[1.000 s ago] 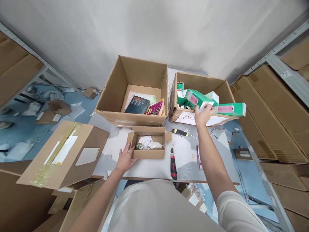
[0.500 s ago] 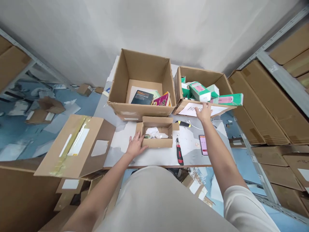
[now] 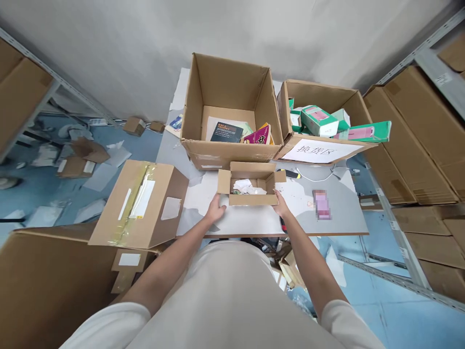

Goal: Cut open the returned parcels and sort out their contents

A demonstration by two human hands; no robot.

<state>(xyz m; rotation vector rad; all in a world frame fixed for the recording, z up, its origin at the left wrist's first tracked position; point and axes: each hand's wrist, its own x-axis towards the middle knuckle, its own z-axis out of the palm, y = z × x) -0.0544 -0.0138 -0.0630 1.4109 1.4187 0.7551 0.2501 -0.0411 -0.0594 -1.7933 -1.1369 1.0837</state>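
A small open cardboard box [image 3: 253, 200] sits between my hands, its end flaps folded outward. White crumpled paper [image 3: 250, 187] lies inside it. At its left end, my left hand [image 3: 216, 211] is closed on the box near the side flap. My right hand [image 3: 281, 205] grips the right front corner, thumb toward me and the other fingers mostly hidden. Beneath my right wrist, part of a red and black utility knife [image 3: 283, 225] shows; the rest is covered.
Behind stand a large carton [image 3: 232, 154] with books and another carton [image 3: 283, 145] with green-white boxes. A yellow-black cutter [image 3: 290, 173] and a blurred pink phone [image 3: 321, 205] lie rightward. A taped carton [image 3: 127, 208] stands left; shelving [image 3: 395, 232] flanks the right.
My right hand has left the labelled front of the right-hand carton and now holds the small box's right end. My left hand stays at its left end. The view has shifted.
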